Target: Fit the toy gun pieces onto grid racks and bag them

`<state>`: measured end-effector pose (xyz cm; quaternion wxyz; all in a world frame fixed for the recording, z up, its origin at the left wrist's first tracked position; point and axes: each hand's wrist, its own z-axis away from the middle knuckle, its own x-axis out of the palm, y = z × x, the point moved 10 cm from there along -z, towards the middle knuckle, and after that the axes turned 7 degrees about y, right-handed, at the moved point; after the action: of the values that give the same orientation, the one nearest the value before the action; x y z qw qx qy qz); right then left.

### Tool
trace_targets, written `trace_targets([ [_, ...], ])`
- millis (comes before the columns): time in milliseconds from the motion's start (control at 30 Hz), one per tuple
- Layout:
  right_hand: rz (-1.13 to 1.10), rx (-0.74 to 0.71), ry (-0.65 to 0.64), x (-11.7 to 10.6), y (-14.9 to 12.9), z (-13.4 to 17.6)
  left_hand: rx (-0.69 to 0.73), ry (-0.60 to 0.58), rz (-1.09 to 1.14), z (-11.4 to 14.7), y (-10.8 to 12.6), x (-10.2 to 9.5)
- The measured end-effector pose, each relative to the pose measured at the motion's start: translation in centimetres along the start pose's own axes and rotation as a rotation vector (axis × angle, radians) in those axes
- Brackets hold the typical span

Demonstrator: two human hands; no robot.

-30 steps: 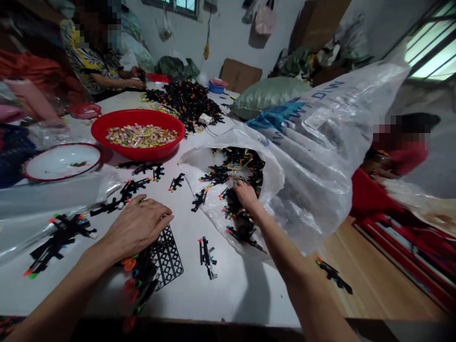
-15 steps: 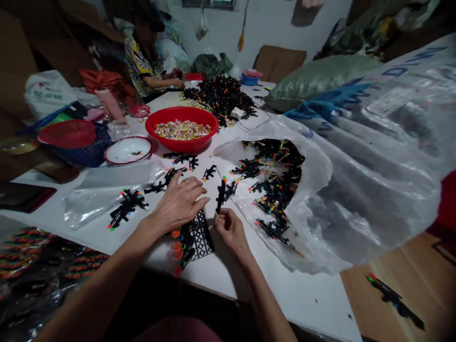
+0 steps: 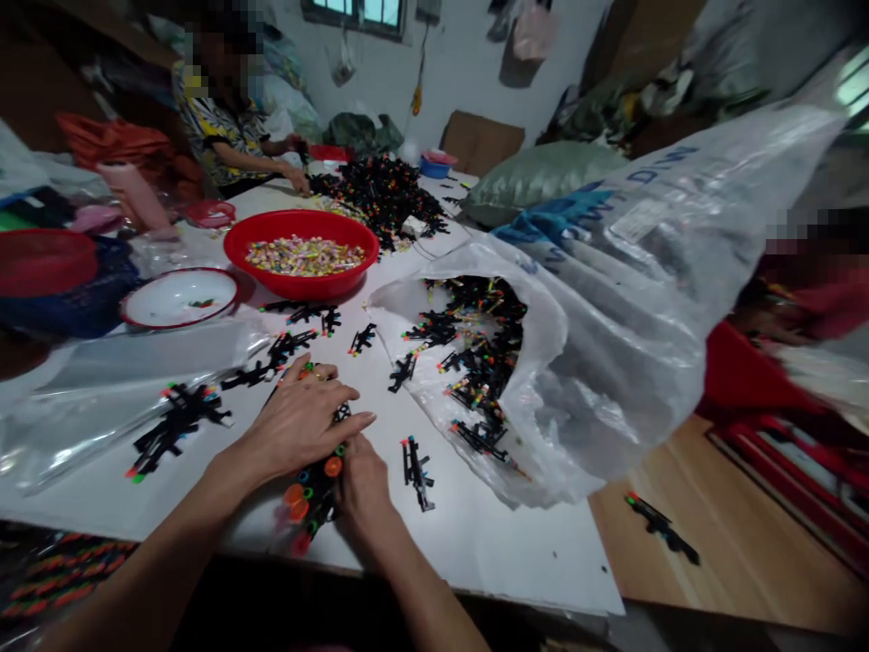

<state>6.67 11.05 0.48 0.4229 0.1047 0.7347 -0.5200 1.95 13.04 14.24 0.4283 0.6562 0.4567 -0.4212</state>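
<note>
My left hand (image 3: 299, 412) curves over a black plastic lattice rack (image 3: 343, 412), its thumb stretched to the right. Beside it, my right hand (image 3: 365, 480) is closed at the rack's near right side, with its fingertips partly hidden under the left hand. Along the rack sit black toy guns (image 3: 322, 503) with orange discs (image 3: 332, 466) and green and blue rings. A single toy gun (image 3: 416, 474) lies flat on the table to the right of my right hand. More toy guns (image 3: 180, 426) lie in a cluster left of my left hand.
A clear plastic sack (image 3: 584, 435) spills toy guns (image 3: 475, 353) at the right. Behind my hands stand a red basin (image 3: 234, 249) of small colourful pieces and a white dish (image 3: 153, 312). A co-worker (image 3: 217, 136) sits beyond, near a large toy-gun pile (image 3: 384, 195).
My right hand has let go of the upright toy gun, which now lies on the table, and has moved left to the rack. The view has swung right.
</note>
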Motion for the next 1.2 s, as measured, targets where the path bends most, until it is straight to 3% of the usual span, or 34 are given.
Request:
trace_targets([
  [100,0.113,0.017,-0.041,0.2,-0.1,-0.9,0.0,0.03,0.001,-0.2,-0.6,0.0],
  [267,0.068,-0.025,-0.051,-0.9,1.0,-1.7,-0.009,-0.003,-0.001,-0.5,-0.7,0.3],
  [467,0.204,-0.049,-0.092,0.6,0.2,-1.3,0.003,0.014,-0.039,-0.5,-0.4,0.7],
  [533,0.151,-0.125,-0.158,-0.1,0.3,-1.8,-0.001,0.012,-0.059,-0.5,-0.6,0.9],
  [633,0.147,-0.3,-0.311,-4.0,2.6,-4.5,0.008,0.007,-0.054,-0.4,-0.8,1.1],
  [667,0.301,-0.255,-0.272,-6.6,5.0,-6.6,0.015,0.007,-0.043,-0.4,-0.7,1.2],
  [700,0.526,-0.133,-0.141,-10.3,7.9,-9.2,0.019,0.008,-0.033,-0.4,-0.7,1.2],
  [767,0.694,-0.002,0.006,-16.1,11.7,-13.4,0.007,0.013,-0.024,-0.4,-0.8,1.2],
  [800,0.753,0.04,0.05,-18.2,13.1,-15.1,-0.002,0.011,-0.023,-0.4,-0.9,1.2],
  [867,0.808,0.072,0.068,-20.1,14.8,-17.2,-0.022,-0.004,-0.024,-0.4,-1.0,1.2],
  [967,0.839,0.052,0.041,-19.6,15.2,-17.5,-0.038,-0.036,-0.029,-0.4,-0.8,1.0],
  [1100,0.904,-0.082,0.089,-17.8,13.5,-15.1,-0.046,-0.032,-0.033,-0.7,-0.7,0.6],
  [1200,0.954,-0.092,0.062,-16.9,14.2,-14.3,-0.07,-0.015,-0.027,-0.7,-0.8,0.7],
])
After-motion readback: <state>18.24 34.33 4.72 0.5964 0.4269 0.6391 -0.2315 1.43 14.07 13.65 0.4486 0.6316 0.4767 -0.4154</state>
